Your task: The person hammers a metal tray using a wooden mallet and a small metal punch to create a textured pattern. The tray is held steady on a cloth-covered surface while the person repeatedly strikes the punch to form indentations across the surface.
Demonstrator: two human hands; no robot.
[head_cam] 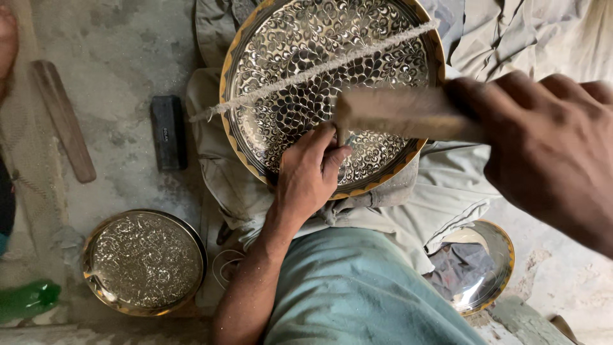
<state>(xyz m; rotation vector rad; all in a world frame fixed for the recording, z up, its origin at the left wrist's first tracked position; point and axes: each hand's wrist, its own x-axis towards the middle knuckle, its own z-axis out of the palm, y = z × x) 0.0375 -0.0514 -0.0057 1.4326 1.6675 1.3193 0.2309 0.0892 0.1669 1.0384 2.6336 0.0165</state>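
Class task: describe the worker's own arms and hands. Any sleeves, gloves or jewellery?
Both the left hand and the right hand are bare: no gloves, rings or wristbands show. The left forearm is uncovered to the elbow, with no sleeve in view.

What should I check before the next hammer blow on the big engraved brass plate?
1. Left hand pinching the thin chisel against the large round engraved brass plate: ok.
2. Right hand gripping the wooden hammer: ok.
3. Hammer head above the chisel top: ok, though blurred.
4. Twisted cord across the plate, away from the chisel: ok.
5. Chisel tip placement on the pattern: cannot tell.
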